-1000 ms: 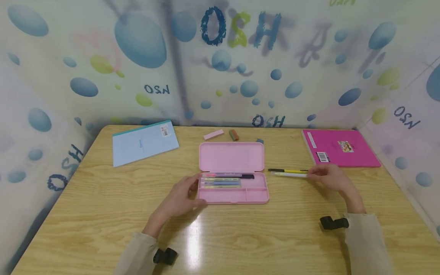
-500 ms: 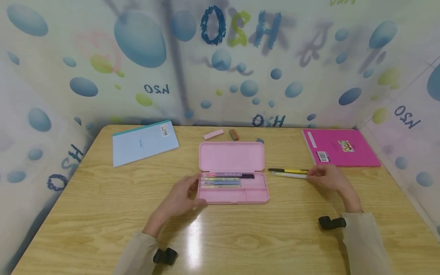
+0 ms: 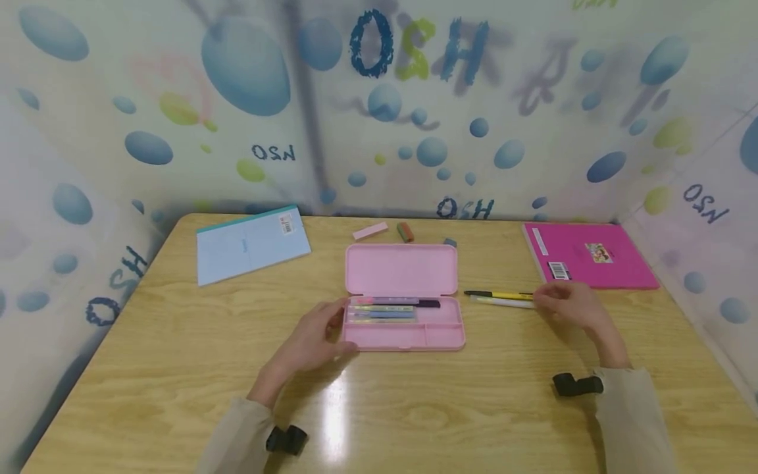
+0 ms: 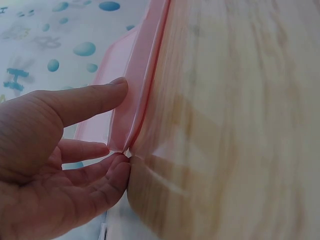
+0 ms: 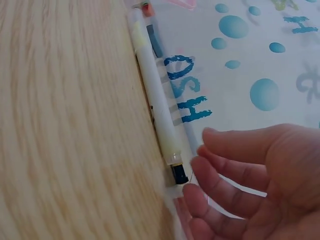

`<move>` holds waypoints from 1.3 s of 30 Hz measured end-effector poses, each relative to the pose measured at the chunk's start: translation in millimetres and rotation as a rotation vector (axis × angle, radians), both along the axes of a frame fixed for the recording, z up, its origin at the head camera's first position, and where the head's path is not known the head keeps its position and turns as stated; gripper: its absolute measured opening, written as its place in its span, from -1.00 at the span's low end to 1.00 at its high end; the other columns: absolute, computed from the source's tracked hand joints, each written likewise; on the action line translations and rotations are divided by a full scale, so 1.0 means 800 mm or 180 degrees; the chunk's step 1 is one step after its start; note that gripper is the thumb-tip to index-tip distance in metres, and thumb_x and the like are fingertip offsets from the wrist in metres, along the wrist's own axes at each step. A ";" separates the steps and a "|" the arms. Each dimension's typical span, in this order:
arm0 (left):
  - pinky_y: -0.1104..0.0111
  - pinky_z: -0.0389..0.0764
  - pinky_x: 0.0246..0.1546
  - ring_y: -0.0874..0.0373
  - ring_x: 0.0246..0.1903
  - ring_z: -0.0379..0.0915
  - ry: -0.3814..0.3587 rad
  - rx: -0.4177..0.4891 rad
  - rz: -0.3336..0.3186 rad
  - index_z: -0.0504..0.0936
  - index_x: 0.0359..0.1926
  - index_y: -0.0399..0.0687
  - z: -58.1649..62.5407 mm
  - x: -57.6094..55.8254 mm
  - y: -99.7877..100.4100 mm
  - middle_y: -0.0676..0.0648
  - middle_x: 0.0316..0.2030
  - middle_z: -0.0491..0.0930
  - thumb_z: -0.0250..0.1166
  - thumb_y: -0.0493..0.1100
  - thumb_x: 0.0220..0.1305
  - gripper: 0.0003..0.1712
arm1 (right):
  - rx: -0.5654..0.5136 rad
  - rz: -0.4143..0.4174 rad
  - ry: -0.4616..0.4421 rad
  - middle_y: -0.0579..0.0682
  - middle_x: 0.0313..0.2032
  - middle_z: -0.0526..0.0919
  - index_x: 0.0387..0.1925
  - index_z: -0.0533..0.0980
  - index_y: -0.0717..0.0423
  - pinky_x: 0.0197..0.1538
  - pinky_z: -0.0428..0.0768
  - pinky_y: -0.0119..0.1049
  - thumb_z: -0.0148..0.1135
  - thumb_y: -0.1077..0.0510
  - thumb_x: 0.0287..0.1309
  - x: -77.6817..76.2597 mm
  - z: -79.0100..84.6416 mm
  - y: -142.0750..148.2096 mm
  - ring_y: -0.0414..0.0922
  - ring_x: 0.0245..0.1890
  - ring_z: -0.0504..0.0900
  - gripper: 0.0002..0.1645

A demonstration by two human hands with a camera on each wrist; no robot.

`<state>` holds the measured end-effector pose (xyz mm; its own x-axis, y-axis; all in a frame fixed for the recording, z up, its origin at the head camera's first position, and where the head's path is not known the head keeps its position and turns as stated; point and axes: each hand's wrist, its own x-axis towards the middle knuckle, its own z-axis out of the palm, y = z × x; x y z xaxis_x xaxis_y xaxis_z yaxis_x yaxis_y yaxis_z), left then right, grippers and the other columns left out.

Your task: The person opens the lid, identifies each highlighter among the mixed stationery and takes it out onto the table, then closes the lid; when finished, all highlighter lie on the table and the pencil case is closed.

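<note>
An open pink pencil case [image 3: 385, 336] lies mid-table, several pens and highlighters [image 3: 385, 311] in its rear compartment. My left hand [image 3: 310, 337] holds the case's left end, its thumb [image 4: 107, 97] against the front wall and fingertips at the corner. To the right of the case, a white pen [image 3: 503, 303] and a yellow pen with a black end [image 3: 506, 295] lie side by side. Beside their right ends is my right hand [image 3: 574, 306], fingers loosely bent. In the right wrist view a small gap separates its fingertips from the white pen [image 5: 157, 95]; the yellow pen is mostly hidden there.
Behind the case lie a pink bar [image 3: 370, 231], an orange-green eraser [image 3: 405, 232] and a small blue block [image 3: 450, 242]. A light blue notebook [image 3: 254, 247] is at back left, a magenta notebook [image 3: 616, 270] at back right. A patterned wall [image 3: 379, 171] borders the table's rear edge.
Both hands, the case and the pens keep nearly the same places. The whole head view has shifted slightly.
</note>
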<state>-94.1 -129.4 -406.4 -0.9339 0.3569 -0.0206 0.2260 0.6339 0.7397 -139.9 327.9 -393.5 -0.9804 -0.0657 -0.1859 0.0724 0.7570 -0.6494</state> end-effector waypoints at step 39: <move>0.15 0.53 0.03 0.01 -0.02 0.47 -0.0096 0.0096 0.0045 0.32 0.33 -0.24 0.003 -0.003 -0.001 -0.16 0.04 0.54 0.53 -0.26 -0.08 -0.08 | -0.1111 0.1105 0.0439 0.06 -0.23 0.65 -0.15 0.58 0.24 -0.12 0.57 -0.23 0.26 0.19 0.20 -0.028 0.015 -0.190 -0.06 -0.20 0.57 -0.78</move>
<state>-96.3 -130.0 -404.4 -0.9379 0.3447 -0.0383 0.1944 0.6141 0.7649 -162.3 175.6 -381.7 -0.9036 -0.4270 0.0348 -0.2491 0.4575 -0.8536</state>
